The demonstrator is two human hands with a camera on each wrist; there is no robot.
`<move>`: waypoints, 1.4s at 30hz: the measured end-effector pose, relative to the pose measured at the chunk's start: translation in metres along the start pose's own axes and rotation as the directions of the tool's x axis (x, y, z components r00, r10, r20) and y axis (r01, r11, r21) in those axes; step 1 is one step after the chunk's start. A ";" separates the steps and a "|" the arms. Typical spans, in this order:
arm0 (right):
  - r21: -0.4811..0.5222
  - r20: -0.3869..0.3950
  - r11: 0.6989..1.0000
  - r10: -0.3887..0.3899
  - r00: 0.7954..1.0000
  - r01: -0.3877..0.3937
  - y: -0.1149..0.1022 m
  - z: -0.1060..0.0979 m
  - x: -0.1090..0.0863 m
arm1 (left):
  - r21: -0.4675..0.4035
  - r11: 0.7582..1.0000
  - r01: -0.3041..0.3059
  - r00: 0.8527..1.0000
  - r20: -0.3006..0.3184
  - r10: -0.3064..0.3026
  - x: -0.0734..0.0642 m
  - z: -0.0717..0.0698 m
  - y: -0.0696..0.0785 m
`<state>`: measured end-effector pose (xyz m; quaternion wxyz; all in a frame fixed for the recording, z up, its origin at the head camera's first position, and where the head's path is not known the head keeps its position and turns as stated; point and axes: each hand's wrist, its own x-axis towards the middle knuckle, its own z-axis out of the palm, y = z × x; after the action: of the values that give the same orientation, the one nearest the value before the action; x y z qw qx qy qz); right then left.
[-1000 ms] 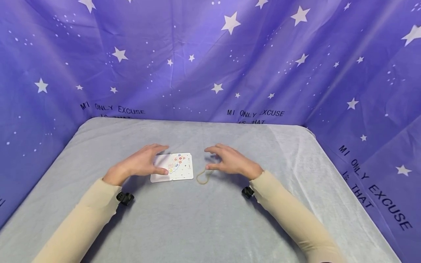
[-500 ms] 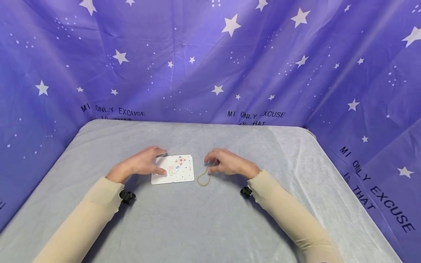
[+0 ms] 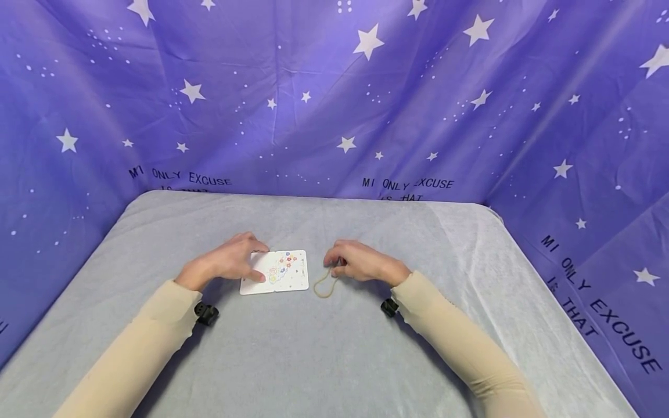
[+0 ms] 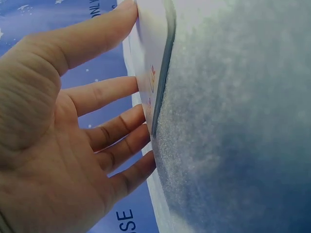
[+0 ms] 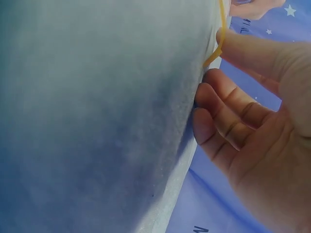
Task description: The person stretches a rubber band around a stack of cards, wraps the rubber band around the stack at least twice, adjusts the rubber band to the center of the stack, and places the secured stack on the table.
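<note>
A flat white booklet-like thing [image 3: 292, 278] with rounded corners and small coloured flower drawings lies on the grey cloth. My left hand [image 3: 227, 260] rests at its left part, thumb over the printed face and fingers extended toward its far edge. In the left wrist view its side edge [image 4: 165, 63] looks grey, and the fingertips meet its face. Right of it, a thin yellowish rubber band [image 3: 322, 296] forms a loop. My right hand [image 3: 363, 261] pinches the band's far end between thumb and curled fingers; in the right wrist view the band [image 5: 223, 29] runs to the fingertips.
A grey cloth-covered table [image 3: 313, 360] spreads under both hands. Purple curtains [image 3: 313, 69] with white stars and black lettering hang behind it and at its sides. Black wrist cameras [image 3: 207, 314] hang below the beige sleeves [image 3: 141, 337].
My right fingers have drawn together and lowered onto the rubber band. My left hand has shifted slightly right, with its fingers lower at the booklet-like thing. The view has tilted slightly.
</note>
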<state>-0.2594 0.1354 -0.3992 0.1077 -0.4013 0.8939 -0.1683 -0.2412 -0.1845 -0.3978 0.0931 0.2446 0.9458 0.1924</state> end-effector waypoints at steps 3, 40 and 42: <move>-0.008 0.006 1.000 -0.009 1.000 0.009 -0.001 0.000 0.000 | 0.006 1.000 0.005 1.000 0.004 -0.005 0.000 0.000 0.000; 0.460 0.037 0.888 -0.022 0.999 0.002 -0.011 -0.014 -0.012 | -0.156 0.988 0.018 0.998 -0.053 -0.026 -0.003 0.006 0.008; 0.513 0.040 0.858 -0.021 0.999 -0.003 -0.012 -0.015 -0.012 | -0.169 0.986 0.016 0.998 -0.058 -0.026 -0.004 0.005 0.008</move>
<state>-0.2476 0.1402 -0.3800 0.2296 -0.3658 0.8124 -0.3918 -0.2330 -0.1783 -0.3988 0.0870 0.2201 0.9310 0.2778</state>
